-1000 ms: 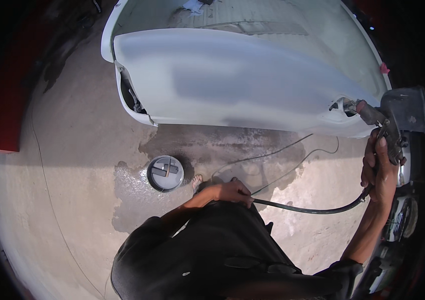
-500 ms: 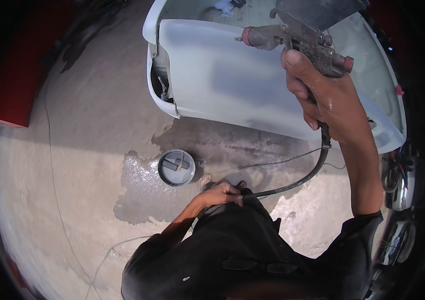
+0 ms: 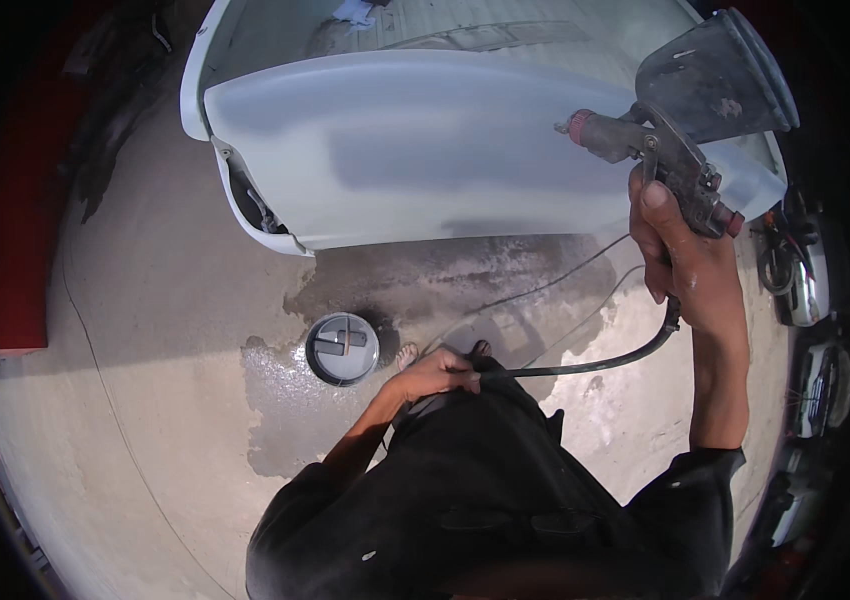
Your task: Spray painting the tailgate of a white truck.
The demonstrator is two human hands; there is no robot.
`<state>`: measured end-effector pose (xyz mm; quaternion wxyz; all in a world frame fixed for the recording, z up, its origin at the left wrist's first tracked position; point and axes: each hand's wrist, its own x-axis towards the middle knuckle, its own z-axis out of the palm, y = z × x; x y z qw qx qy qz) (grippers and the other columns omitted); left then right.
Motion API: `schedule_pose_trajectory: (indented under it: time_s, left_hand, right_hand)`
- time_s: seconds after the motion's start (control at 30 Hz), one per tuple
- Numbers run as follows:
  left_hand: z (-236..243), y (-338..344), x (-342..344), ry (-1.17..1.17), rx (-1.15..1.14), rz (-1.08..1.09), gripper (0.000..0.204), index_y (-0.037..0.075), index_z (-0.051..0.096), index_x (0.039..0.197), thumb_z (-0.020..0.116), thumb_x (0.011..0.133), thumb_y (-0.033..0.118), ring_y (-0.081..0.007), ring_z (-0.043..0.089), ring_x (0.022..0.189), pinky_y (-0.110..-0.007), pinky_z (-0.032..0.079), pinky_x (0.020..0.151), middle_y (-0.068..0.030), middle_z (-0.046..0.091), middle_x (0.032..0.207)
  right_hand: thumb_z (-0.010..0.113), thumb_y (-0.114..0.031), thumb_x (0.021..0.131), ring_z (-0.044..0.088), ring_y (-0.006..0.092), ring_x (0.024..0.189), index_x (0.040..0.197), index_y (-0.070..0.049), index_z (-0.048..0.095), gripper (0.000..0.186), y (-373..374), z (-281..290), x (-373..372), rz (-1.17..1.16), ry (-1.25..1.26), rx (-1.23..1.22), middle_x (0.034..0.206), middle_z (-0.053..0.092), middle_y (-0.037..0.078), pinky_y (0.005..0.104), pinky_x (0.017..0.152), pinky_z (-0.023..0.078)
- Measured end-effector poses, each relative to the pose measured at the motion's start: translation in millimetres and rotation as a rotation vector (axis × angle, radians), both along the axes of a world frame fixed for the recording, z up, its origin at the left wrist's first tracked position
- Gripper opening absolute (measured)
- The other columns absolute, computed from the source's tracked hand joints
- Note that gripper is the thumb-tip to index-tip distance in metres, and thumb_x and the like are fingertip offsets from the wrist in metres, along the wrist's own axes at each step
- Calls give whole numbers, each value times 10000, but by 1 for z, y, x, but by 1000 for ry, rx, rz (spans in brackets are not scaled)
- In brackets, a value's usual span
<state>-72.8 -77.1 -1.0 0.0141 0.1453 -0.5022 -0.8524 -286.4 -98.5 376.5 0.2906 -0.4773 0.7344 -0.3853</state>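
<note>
At the upper right, my right hand [image 3: 697,262] is closed round the handle of a paint spray gun [image 3: 680,165]. A dark cup [image 3: 710,85] sits on top of the gun, and its red-ringed nozzle points left over a white vehicle body panel [image 3: 385,215] with grey, hazy patches. From the handle a black air hose [image 3: 605,367] curves down to my waist. There my left hand [image 3: 437,374] is closed on the hose, fingers wrapped over it. No spray can be made out leaving the nozzle.
A round bucket [image 3: 312,362] holding dark blocks and a stick stands on the wet concrete floor [image 3: 185,330], near my feet. Thin cables trail over the floor. A red object [image 3: 10,270] stands far left; shiny vehicle parts [image 3: 813,280] line the right side.
My right hand and the spray gun have moved right and lower in the view, showing more of the cup. The panel appears farther left as the view shifts. My left hand stays at my waist.
</note>
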Motion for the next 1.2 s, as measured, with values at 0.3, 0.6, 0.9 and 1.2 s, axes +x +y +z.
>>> schedule_pose_trajectory:
  time_s: [0.3,0.6,0.9,1.2]
  left_hand:
    - [36,-7,-75,-119,-40,-83,267,24,782,942,628,1012,230,-18,464,584,-203,340,538,39,609,717]
    - [56,18,-196,-185,-19,-77,286,35,772,951,608,1025,257,-16,408,543,-197,296,519,62,544,676]
    - [102,44,-331,-195,0,-9,244,33,765,1010,615,1025,224,-16,415,580,-197,300,533,71,518,666]
    - [137,68,-430,-129,-32,-68,262,55,730,1189,641,1005,219,-12,417,610,-202,293,530,70,536,738]
  right_hand:
    - [698,-455,960,352,56,392,673,-116,527,476,64,-8,-136,-340,-61,-109,550,412,-52,237,344,310]
    - [692,-416,968,332,41,394,716,-126,526,418,123,-15,-279,-491,-82,-188,559,415,-62,232,342,301]
    - [692,-428,965,346,41,388,770,-136,534,385,169,-34,-457,-529,-138,-230,589,445,-56,234,327,315]
    - [632,-363,995,325,24,367,817,-142,531,301,193,-34,-603,-571,-112,-302,614,456,-53,225,313,305]
